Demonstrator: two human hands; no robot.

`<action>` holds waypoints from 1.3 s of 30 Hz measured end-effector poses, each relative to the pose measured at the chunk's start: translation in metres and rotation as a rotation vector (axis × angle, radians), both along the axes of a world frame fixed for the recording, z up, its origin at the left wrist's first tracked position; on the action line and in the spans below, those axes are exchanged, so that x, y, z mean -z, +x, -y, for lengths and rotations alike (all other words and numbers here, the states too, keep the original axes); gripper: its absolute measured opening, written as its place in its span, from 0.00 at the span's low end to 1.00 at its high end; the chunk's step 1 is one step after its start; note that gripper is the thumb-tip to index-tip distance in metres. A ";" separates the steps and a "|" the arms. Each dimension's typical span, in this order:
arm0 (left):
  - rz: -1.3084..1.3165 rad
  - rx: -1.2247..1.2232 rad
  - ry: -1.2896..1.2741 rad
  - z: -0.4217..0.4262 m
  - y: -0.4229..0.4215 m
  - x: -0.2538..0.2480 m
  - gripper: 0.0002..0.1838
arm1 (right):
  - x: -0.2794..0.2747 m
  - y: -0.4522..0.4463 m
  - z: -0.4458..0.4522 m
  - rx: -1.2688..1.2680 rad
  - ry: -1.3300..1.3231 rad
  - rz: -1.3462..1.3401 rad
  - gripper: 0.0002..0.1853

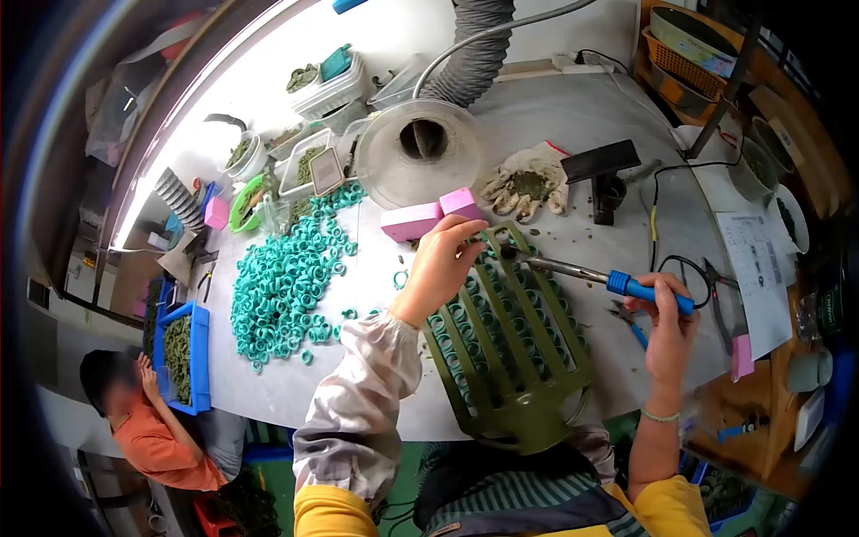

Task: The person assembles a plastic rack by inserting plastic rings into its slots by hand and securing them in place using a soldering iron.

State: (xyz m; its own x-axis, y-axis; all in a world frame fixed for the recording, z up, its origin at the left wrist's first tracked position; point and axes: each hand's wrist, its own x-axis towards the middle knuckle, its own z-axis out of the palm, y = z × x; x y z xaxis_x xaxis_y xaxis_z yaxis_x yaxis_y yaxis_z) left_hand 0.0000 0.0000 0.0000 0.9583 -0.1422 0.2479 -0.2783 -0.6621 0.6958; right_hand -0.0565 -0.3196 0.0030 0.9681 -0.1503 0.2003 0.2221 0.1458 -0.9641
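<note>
My right hand (pixel 669 331) is closed around the blue handle of a soldering iron (pixel 631 286). The iron's metal shaft points left, its tip over the upper end of an olive-green slatted frame (pixel 523 398). Teal rings (pixel 488 336) sit in rows between the slats. My left hand (pixel 443 268) is at the frame's upper left edge, fingers bent and pinched together; whatever is between them is hidden. Just beyond that hand, two pink blocks (pixel 412 222) stand on the table. A large heap of teal rings (pixel 284 291) lies to the left.
A clear funnel hood (pixel 385 179) on a grey hose stands behind. A stained glove (pixel 528 183) and a black stand (pixel 604 170) lie at the back right. Pliers (pixel 629 324) rest right of the frame. A person in orange (pixel 165 438) sits left by a blue tray (pixel 201 358).
</note>
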 end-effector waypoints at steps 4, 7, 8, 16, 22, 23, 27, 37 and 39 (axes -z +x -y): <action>0.198 0.017 0.210 0.010 0.015 0.010 0.16 | 0.008 0.004 -0.008 -0.018 0.042 -0.014 0.14; 0.210 0.041 0.231 0.016 0.022 0.018 0.15 | 0.009 0.010 -0.011 -0.019 0.083 -0.030 0.13; 0.212 0.049 0.224 0.015 0.023 0.021 0.15 | 0.013 0.012 -0.013 -0.026 0.090 -0.029 0.12; 0.152 0.081 0.269 0.015 0.025 0.015 0.15 | 0.000 0.005 -0.002 0.033 0.031 0.008 0.11; 0.291 -0.276 0.115 -0.091 0.019 0.037 0.12 | -0.002 0.001 0.006 0.024 0.069 0.007 0.13; 0.345 -0.456 0.441 -0.144 0.016 0.053 0.13 | -0.002 0.000 0.008 0.017 0.087 0.001 0.13; 0.066 -0.935 1.033 -0.252 -0.039 0.079 0.19 | -0.003 -0.001 0.004 0.046 0.112 -0.018 0.12; -0.536 -0.615 0.765 -0.194 -0.056 0.033 0.22 | -0.007 -0.007 -0.003 0.035 0.111 -0.024 0.12; -0.217 -0.747 0.733 -0.203 -0.036 0.048 0.22 | -0.008 -0.008 -0.004 0.026 0.107 -0.018 0.12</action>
